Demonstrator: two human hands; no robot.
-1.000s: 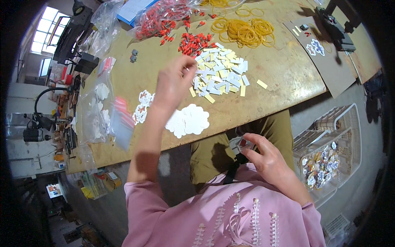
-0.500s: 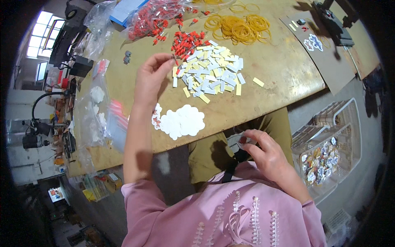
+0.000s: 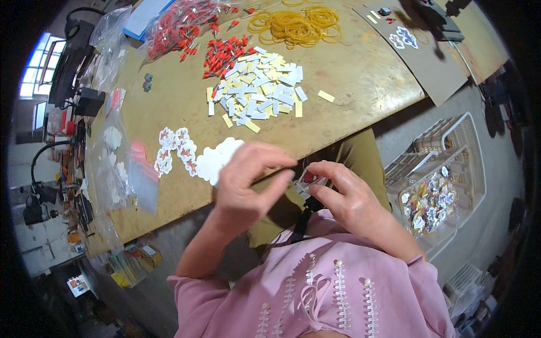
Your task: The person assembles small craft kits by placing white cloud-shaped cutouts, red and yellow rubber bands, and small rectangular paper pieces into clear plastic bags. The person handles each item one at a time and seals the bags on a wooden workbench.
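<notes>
Both hands pinch a small clear packet below the white label pile.

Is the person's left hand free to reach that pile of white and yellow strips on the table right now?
Probably yes. The left hand is at the table's near edge, pinching at the small clear packet with the right hand. Only flat white cutouts lie between it and the strips.

bare table strip right of label pile, white cutouts crowd near edge
</notes>
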